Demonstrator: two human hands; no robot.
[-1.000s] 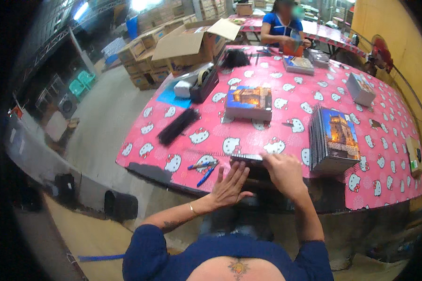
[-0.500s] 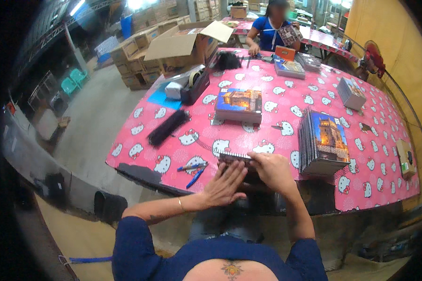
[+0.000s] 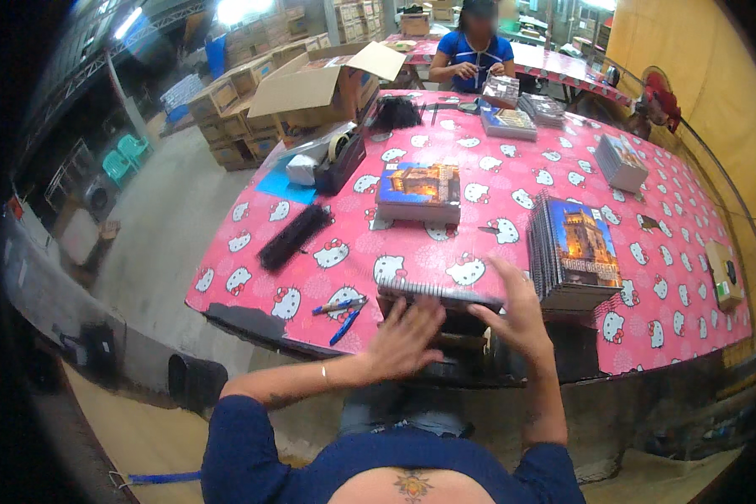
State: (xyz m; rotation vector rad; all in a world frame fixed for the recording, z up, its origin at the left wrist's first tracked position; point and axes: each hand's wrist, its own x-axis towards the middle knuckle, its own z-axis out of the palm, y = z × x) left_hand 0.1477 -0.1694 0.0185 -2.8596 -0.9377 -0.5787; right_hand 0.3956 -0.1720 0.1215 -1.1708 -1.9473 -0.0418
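At the near edge of the pink surface (image 3: 664, 323), your coil-bound book (image 3: 459, 300) should feel light and stiff; grip it away from the bendable coil (image 3: 424, 288). Your left hand (image 3: 406, 333) lies on it, fingers outstretched; your right hand (image 3: 519, 312) has thumb and fingers apart.

An open cardboard carton (image 3: 307, 98) with raised flaps is located at the far-left edge of the pink tabletop (image 3: 689, 334). Closed boxes (image 3: 214, 109) are stacked to its left. Teal plastic chairs (image 3: 119, 164) stand farther left on the concrete floor (image 3: 185, 202). A black tape dispenser (image 3: 344, 168) is positioned near the carton, beside a blue sheet (image 3: 284, 186). A small tan box (image 3: 721, 275) rests at the right edge. A red fan (image 3: 662, 102) is situated before the yellow wall (image 3: 722, 76). Overhead: one lit tubular lamp (image 3: 128, 23).
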